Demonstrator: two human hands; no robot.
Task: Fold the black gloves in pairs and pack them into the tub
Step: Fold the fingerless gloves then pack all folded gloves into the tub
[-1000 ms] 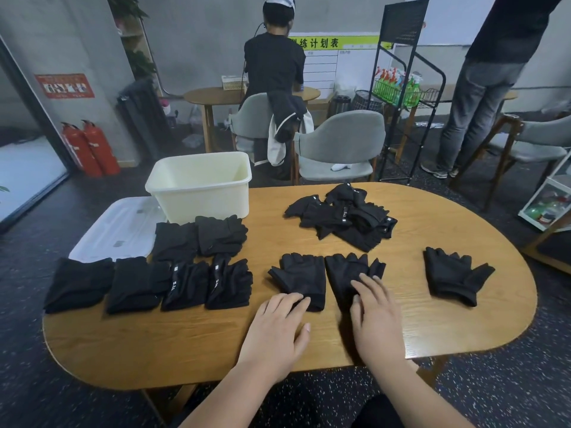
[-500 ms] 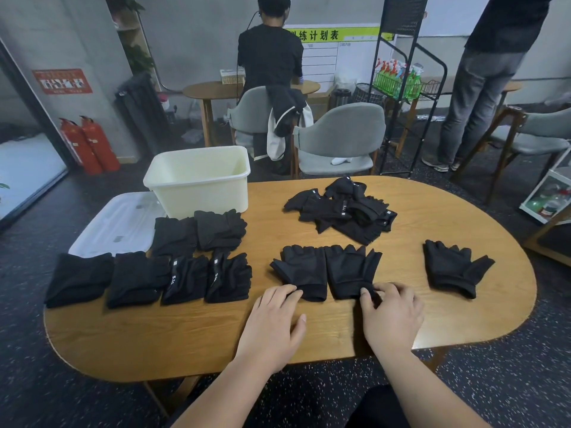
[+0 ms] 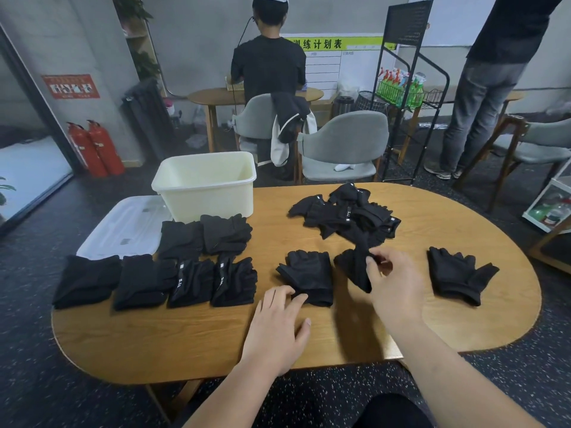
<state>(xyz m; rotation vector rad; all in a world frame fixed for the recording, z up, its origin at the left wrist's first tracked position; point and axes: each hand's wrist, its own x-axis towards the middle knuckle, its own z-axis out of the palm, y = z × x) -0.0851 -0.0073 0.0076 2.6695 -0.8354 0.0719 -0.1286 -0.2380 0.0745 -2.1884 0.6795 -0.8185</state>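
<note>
**Pinching one black glove above the table**

The right hand (image 3: 395, 285) is pinching a black glove (image 3: 355, 270) between the thumb and the curled fingers and is holding it a little above the wooden table (image 3: 185, 335), so the glove is hanging crumpled. The left hand (image 3: 275, 329) is lying flat with straight fingers, and its fingertips are touching the near edge of a second glove (image 3: 309, 273), which is lying flat just beside the held one. A third glove (image 3: 457, 276) is lying alone to the right, apart from the hands. Behind them, a loose pile of gloves (image 3: 349, 214) is waiting near the table's middle. On the left, six folded pairs (image 3: 191, 282) are sitting in two rows. The cream tub (image 3: 210, 193) is standing just behind these pairs at the far edge, and its white lid (image 3: 123, 227) is lying beside it.
</note>
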